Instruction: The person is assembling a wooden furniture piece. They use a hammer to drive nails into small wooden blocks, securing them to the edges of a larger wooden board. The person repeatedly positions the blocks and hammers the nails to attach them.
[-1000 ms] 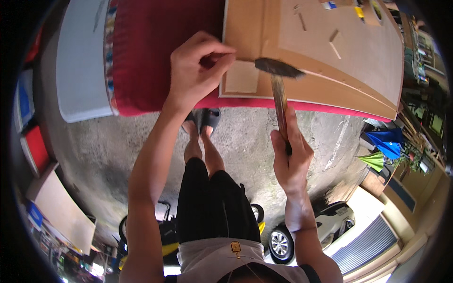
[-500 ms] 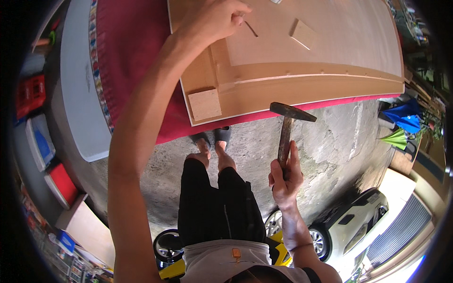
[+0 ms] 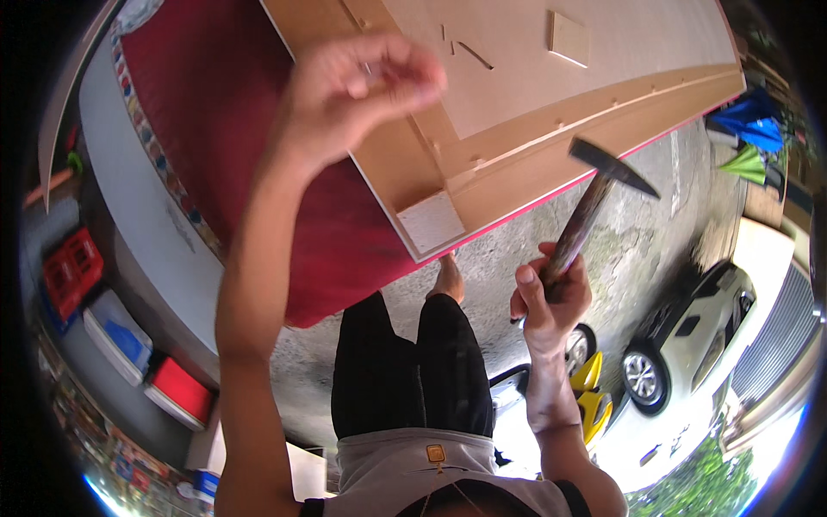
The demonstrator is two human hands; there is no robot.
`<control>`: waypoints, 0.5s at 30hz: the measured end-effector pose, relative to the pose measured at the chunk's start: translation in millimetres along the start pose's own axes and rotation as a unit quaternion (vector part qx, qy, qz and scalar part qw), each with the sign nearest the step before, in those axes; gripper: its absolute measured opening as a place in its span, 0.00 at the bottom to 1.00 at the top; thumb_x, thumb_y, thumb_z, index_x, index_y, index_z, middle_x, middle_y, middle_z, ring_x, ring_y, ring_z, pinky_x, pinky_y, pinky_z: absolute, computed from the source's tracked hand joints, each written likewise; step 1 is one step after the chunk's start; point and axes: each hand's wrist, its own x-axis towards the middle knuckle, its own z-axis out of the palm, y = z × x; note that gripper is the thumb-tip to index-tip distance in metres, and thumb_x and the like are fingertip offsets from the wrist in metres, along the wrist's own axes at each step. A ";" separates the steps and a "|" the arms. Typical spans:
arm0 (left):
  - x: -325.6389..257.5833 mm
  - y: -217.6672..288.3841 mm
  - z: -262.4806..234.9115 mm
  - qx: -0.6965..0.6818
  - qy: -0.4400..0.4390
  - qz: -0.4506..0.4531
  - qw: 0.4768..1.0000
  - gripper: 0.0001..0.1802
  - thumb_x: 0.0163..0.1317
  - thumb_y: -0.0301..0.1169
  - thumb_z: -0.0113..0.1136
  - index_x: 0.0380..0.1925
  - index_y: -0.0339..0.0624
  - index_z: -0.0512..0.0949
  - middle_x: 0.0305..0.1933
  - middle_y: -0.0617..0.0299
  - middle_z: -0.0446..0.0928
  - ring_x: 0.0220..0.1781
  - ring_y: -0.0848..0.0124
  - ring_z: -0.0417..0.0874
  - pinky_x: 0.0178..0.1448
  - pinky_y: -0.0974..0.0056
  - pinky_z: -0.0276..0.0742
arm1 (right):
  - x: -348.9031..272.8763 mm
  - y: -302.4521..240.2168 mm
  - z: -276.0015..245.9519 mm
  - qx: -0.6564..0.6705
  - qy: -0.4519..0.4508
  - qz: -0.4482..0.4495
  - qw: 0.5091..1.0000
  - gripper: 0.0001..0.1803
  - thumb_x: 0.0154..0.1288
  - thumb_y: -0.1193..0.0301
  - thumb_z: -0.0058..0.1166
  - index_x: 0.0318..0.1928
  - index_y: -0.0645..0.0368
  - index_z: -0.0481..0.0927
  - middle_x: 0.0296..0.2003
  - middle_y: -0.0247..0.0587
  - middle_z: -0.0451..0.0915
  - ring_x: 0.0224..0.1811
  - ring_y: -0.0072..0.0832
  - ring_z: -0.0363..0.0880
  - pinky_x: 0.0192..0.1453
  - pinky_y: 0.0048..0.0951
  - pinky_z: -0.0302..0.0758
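Note:
My right hand (image 3: pixel 551 302) is wrapped round the wooden handle of a hammer (image 3: pixel 586 211), its dark metal head up in front of the panel's near edge. Blurred by motion, my left hand (image 3: pixel 366 99) hovers over the panel's left edge with fingers curled in. A small shiny bit shows between them, too small to name. Below lies a large brown framed panel (image 3: pixel 491 181) with a paler middle. One square wooden block (image 3: pixel 431 221) sits on its near left corner, another block (image 3: pixel 568 39) farther in. A thin dark stick (image 3: pixel 475 55) and tiny slivers lie between.
A red cloth (image 3: pixel 345 250) lies under the panel and extends left, beside a grey-white surface (image 3: pixel 129 172). Red crates (image 3: pixel 71 271) and bins stand at far left. A white car (image 3: pixel 689 345) and something yellow (image 3: pixel 590 401) are at the right, on a concrete floor (image 3: pixel 508 228).
My left hand has drawn back from over the panel's middle toward its left edge. My right hand has moved right with the hammer, which now tilts more. The whole view has turned.

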 end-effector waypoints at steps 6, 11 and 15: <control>-31.0 -20.4 33.2 -0.251 -0.184 -0.013 0.950 0.07 0.54 0.15 0.64 0.32 0.35 0.81 0.35 0.58 0.80 0.37 0.73 0.79 0.42 0.69 0.74 | 4.7 -24.9 70.1 0.125 0.075 -0.048 0.988 0.22 0.59 0.81 0.62 0.49 0.68 0.65 0.41 0.52 0.78 0.15 0.17 0.71 0.15 0.18 0.66; -37.5 -28.8 40.1 -0.287 -0.221 -0.025 0.932 0.06 0.53 0.16 0.65 0.31 0.35 0.81 0.35 0.59 0.77 0.35 0.75 0.77 0.40 0.69 0.72 | -3.1 -24.0 79.4 0.139 0.085 -0.056 0.985 0.23 0.57 0.83 0.62 0.51 0.66 0.65 0.38 0.51 0.80 0.16 0.14 0.70 0.16 0.14 0.64; -43.8 -32.6 44.4 -0.293 -0.249 -0.064 0.921 0.07 0.53 0.16 0.66 0.32 0.34 0.81 0.37 0.57 0.76 0.36 0.74 0.78 0.39 0.70 0.74 | -10.5 -16.7 76.4 0.147 0.078 -0.050 0.985 0.25 0.57 0.84 0.62 0.52 0.66 0.65 0.34 0.49 0.81 0.17 0.13 0.71 0.16 0.14 0.63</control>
